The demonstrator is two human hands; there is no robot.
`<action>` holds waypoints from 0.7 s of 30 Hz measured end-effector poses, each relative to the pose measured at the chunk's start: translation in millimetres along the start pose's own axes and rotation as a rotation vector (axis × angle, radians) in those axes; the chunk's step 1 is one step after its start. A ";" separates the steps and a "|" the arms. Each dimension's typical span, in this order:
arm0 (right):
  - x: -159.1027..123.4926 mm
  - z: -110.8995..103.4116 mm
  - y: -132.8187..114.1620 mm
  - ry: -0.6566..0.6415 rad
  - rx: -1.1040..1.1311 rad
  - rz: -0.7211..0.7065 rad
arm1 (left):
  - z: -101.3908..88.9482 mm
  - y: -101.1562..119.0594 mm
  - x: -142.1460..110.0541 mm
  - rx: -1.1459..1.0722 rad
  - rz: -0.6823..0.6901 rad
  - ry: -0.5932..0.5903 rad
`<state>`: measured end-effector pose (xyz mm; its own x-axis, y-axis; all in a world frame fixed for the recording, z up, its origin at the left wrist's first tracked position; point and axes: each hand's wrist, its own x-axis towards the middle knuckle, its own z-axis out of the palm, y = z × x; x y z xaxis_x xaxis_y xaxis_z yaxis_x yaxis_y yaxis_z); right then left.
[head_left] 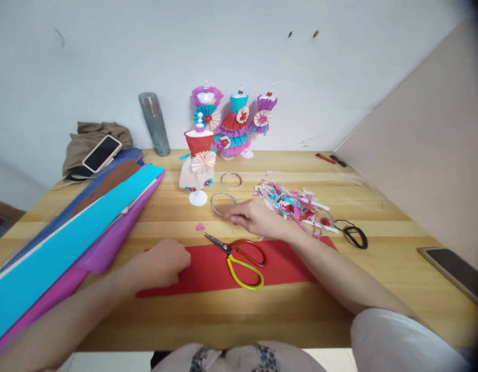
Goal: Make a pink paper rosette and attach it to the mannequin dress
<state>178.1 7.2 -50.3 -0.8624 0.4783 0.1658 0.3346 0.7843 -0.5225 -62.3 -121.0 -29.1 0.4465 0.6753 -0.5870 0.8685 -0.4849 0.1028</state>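
Note:
My right hand [256,216] reaches over the middle of the table, its fingertips pinched at the near edge of a thin silvery ring [219,197], like a narrow tape roll. A second thin ring [231,180] lies just behind it. My left hand [165,262] rests with curled fingers on the left part of a red paper strip [289,268]; whatever its fingers may hold is hidden. Between my hands, scissors [226,249] with one red and one yellow handle lie on the red paper, blades slightly apart. A small pink scrap [200,227] lies beyond their tip.
A small dress form [199,165] in paper clothes stands ahead, with several more [239,124] behind. Paper scraps [289,201] and a black cord [355,236] lie right. Coloured paper sheets [83,222], a phone [103,153] and a bottle [154,124] are left. Another phone [456,271] lies far right.

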 end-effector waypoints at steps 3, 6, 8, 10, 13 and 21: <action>-0.5 5.6 -0.5 -0.045 0.010 -0.013 | 9.1 -0.8 -8.7 -0.042 -0.046 0.008; -1.1 6.1 -3.3 -0.059 0.044 -0.022 | 2.5 -7.4 -19.2 -0.131 -0.043 0.065; -0.6 4.5 -7.1 -0.053 0.108 -0.043 | -7.7 -14.5 -25.8 -0.232 -0.017 0.137; 1.0 3.0 -12.7 -0.033 0.204 -0.044 | -20.7 -22.7 -30.6 -0.361 0.043 0.199; 6.4 2.4 -23.6 0.024 0.396 0.001 | -42.0 -33.7 -31.7 -0.651 0.155 0.263; 30.6 11.4 -31.1 -0.007 0.950 -0.057 | -69.0 -43.2 -4.1 -1.208 0.270 0.481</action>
<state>137.0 -7.0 -38.5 -0.8711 0.4446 0.2088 -0.1543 0.1557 -0.9757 -86.8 -64.5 24.2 0.4479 0.8859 -0.1207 0.2736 -0.0073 0.9618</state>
